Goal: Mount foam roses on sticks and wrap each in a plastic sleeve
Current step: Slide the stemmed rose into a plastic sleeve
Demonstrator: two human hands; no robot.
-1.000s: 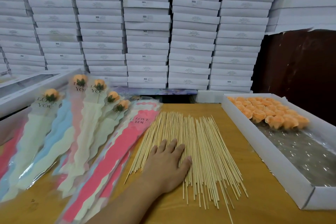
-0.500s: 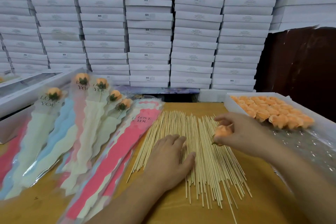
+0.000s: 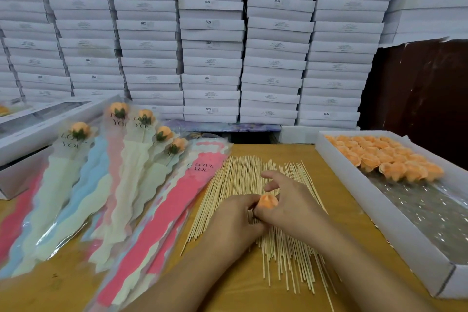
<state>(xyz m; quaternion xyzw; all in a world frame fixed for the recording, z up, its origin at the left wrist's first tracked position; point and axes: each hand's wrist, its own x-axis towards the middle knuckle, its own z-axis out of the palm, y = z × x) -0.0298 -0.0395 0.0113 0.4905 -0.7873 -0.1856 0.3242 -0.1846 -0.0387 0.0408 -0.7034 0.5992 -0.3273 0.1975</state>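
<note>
A wall of stacked white flat boxes (image 3: 212,40) fills the background, rising behind a wooden table (image 3: 336,210). On the right of the table sits a long white tray (image 3: 374,220) lined with shiny plastic; a cluster of orange foam roses (image 3: 385,157) fills its far end. On the left, finished roses in sleeves (image 3: 83,185) lie fanned out, their cream, blue and pink wrappers printed "LOVE YOU", with orange blooms at the far ends. Just beside them lies a pile of empty pink sleeves (image 3: 162,220), reaching toward the near edge. A spread of thin bamboo sticks (image 3: 240,180) covers the middle of the table, between the sleeves and the tray. Over the sticks both hands meet. The right hand (image 3: 293,202) pinches a single orange foam rose (image 3: 268,201) with its lower fingers while its upper fingers curl loosely above. The left hand (image 3: 233,218) is curled with its fingertips at the base of the rose; whether it grips a stick there cannot be told
</note>
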